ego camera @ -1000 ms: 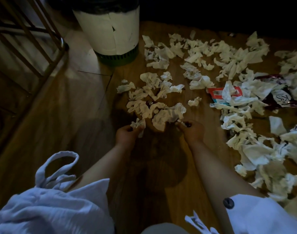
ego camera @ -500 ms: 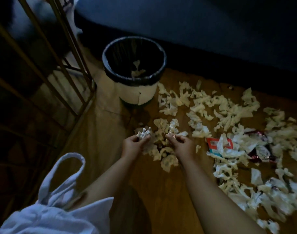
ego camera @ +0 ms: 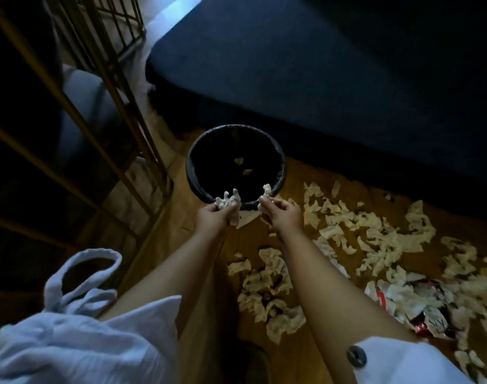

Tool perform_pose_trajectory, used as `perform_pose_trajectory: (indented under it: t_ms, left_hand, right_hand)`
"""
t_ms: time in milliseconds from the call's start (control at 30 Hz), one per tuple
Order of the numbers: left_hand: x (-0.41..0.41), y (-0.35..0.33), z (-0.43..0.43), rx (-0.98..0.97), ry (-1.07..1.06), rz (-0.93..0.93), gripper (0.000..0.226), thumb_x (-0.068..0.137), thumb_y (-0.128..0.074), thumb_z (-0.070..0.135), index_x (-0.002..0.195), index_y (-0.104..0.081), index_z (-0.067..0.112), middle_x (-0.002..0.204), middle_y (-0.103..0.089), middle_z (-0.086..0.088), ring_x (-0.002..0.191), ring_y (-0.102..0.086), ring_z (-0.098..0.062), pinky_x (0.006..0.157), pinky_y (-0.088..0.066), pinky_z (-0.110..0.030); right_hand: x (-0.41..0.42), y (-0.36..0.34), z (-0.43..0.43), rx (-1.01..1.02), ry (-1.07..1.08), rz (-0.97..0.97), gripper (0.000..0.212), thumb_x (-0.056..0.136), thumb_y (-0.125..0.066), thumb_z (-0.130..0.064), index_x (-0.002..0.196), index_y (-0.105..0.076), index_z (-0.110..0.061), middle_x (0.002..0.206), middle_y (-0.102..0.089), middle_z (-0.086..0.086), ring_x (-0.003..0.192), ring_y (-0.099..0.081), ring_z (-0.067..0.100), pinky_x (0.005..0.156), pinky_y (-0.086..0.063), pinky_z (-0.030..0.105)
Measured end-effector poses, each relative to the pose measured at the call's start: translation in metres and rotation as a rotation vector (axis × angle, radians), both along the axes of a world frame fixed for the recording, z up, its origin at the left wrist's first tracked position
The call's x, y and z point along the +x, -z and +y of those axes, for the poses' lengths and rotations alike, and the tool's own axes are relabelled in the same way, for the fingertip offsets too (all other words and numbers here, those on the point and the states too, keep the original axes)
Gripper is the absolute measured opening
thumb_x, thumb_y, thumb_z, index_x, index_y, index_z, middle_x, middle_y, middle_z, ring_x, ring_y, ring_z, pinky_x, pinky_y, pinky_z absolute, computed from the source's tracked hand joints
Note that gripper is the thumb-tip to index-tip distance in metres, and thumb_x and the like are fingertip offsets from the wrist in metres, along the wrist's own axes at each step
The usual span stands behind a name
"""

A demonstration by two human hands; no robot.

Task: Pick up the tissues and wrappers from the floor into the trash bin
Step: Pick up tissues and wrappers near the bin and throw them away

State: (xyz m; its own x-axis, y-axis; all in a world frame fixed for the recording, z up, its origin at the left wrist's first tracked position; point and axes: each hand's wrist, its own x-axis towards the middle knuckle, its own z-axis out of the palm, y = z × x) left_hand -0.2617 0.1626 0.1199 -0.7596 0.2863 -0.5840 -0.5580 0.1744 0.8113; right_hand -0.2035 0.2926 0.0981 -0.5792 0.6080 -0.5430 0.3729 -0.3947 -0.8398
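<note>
Gripping crumpled tissues (ego camera: 227, 202), the left hand (ego camera: 210, 218) and right hand (ego camera: 283, 214) have risen from the floor to the trash bin (ego camera: 193, 173)'s near rim.

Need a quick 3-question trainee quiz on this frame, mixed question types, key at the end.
1. True or false: both hands hold tissues.
2. Where are the hands? A) at the bin's near rim B) flat on the floor C) on the bed
3. What already lies inside the bin?

Key:
1. True: left hand and right hand each grip tissues.
2. A, at the bin.
3. A few tissue scraps.
</note>
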Motion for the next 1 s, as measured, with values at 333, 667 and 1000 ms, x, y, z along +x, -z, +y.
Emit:
perform_pose_trajectory:
  t_ms: [333, 667, 1000]
  left_hand:
    - [-0.082, 0.058, 0.067, -0.211, -0.056, -0.078, 0.038, 0.087, -0.064, 0.022, 0.116, -0.057, -0.001, 0.1, -0.063, -0.015, 0.092, -0.06, -0.028, 0.084, -0.048, -0.037]
    - [-0.1, 0.045, 0.08, -0.162, -0.063, -0.113, 0.05, 0.089, -0.061, 0.018, 0.133, -0.043, 0.001, 0.091, -0.058, -0.01, 0.082, -0.055, -0.019, 0.095, -0.047, -0.041]
    - [-0.023, 0.024, 0.046, -0.155, 0.185, 0.097, 0.037, 0.093, -0.053, 0.017, 0.129, -0.048, 0.007, 0.12, -0.057, -0.014, 0.11, -0.057, -0.027, 0.096, -0.048, -0.039]
  right_hand:
    - [-0.098, 0.034, 0.05, -0.084, -0.08, -0.139, 0.032, 0.086, -0.065, -0.024, 0.111, -0.061, -0.005, 0.112, -0.066, 0.013, 0.08, -0.061, 0.015, 0.061, -0.049, 0.018]
    - [-0.109, 0.027, 0.066, -0.302, -0.048, -0.047, 0.042, 0.097, -0.047, -0.022, 0.137, -0.042, -0.009, 0.142, -0.041, 0.019, 0.126, -0.046, 0.036, 0.099, -0.047, 0.044]
    - [-0.028, 0.012, 0.041, -0.193, 0.006, 0.132, 0.016, 0.096, -0.048, -0.017, 0.107, -0.059, -0.013, 0.111, -0.059, 0.009, 0.106, -0.058, 0.023, 0.08, -0.054, 0.033]
